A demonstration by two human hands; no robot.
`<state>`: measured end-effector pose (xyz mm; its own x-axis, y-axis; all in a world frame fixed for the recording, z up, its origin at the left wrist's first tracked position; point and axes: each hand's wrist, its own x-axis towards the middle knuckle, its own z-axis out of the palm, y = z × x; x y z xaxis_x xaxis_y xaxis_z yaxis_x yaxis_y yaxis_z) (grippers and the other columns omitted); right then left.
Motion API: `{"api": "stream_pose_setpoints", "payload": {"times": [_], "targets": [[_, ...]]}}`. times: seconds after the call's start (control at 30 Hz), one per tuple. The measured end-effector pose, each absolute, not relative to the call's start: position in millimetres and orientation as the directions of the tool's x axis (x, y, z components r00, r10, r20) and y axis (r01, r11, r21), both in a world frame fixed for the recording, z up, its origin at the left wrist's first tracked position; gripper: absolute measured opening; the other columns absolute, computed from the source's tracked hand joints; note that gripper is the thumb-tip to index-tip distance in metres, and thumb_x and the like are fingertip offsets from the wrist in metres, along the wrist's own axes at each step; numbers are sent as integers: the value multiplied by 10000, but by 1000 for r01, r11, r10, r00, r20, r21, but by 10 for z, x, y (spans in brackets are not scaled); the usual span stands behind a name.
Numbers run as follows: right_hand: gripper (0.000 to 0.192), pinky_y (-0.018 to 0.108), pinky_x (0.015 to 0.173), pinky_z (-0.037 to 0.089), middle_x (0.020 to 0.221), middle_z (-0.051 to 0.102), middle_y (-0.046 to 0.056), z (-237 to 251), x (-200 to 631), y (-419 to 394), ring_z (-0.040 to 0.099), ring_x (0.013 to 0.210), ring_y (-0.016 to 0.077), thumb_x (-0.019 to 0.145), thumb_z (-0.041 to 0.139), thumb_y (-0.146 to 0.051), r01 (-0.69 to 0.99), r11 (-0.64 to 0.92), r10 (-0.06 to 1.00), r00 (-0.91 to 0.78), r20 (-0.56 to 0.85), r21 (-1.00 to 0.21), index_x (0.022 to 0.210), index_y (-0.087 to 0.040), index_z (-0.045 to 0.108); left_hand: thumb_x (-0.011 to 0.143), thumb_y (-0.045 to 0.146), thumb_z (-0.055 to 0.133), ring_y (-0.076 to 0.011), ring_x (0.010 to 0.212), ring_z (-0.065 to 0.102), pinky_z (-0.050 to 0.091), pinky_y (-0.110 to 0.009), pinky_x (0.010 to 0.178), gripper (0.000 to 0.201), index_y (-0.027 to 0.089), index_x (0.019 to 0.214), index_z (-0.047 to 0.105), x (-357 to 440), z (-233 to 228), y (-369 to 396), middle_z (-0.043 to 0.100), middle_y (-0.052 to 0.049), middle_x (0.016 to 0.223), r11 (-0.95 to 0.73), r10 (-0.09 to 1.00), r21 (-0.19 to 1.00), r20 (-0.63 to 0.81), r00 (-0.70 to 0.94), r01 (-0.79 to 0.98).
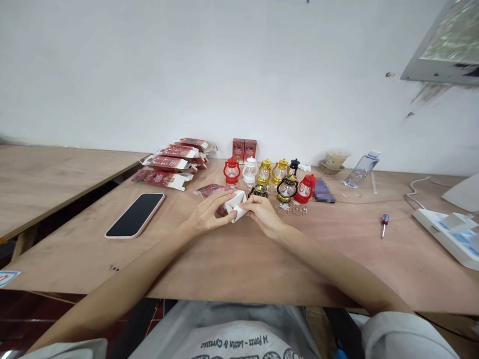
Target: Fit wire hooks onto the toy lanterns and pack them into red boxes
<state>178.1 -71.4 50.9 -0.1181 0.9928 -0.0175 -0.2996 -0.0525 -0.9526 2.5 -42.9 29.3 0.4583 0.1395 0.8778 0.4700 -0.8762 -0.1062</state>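
A small red printed cardboard box (pixel 214 190) lies tilted between my hands, its white flaps turned toward me. My left hand (pixel 208 212) is wrapped round its body from the left. With thumb and fingers closed, my right hand (pixel 262 213) pinches a white end flap on the right. Just behind stand several miniature lanterns: a red lantern (pixel 232 172), a white lantern (pixel 250 172), gold lanterns and black ones. A black-and-gold lantern (pixel 287 189) and another red lantern (pixel 305 189) are close to my right hand. The box's inside is hidden.
Flattened red boxes (pixel 164 177) are piled at the back left, and two upright boxes (pixel 244 150) stand by the wall. A phone (pixel 135 215) lies at left. Rightward are a cup (pixel 336 160), a water bottle (pixel 361 170), a screwdriver (pixel 384 224) and a power strip (pixel 445 237).
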Motion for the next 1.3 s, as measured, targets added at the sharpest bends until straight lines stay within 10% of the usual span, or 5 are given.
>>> {"api": "stream_pose_setpoints", "payload": {"times": [0.3, 0.6, 1.3], "targets": [[394, 278, 658, 383, 665, 538, -39, 455, 1757, -701, 497, 667, 121, 422, 820, -340, -264, 45, 999, 24, 40, -963, 606, -184, 508, 816, 346, 614, -195, 979, 644, 548, -320, 885, 477, 138, 1221, 473, 45, 236, -414, 658, -106, 1052, -839, 165, -79, 906, 391, 538], [340, 271, 683, 421, 653, 513, -50, 508, 1719, -777, 505, 696, 117, 519, 766, -347, -358, 55, 997, -22, 68, -932, 590, -192, 472, 756, 222, 684, -273, 1168, 521, 518, -439, 878, 520, 195, 1224, 458, -36, 288, -332, 535, -171, 1240, -806, -75, -392, 812, 579, 444], [205, 265, 689, 381, 686, 524, -34, 475, 1737, -772, 457, 685, 116, 570, 748, -314, -382, 153, 980, -62, 191, -911, 622, -204, 582, 820, 287, 618, -257, 1231, 477, 436, -521, 988, 572, 208, 1307, 328, -85, 296, -261, 526, -165, 1277, -851, -70, -316, 860, 506, 419]]}}
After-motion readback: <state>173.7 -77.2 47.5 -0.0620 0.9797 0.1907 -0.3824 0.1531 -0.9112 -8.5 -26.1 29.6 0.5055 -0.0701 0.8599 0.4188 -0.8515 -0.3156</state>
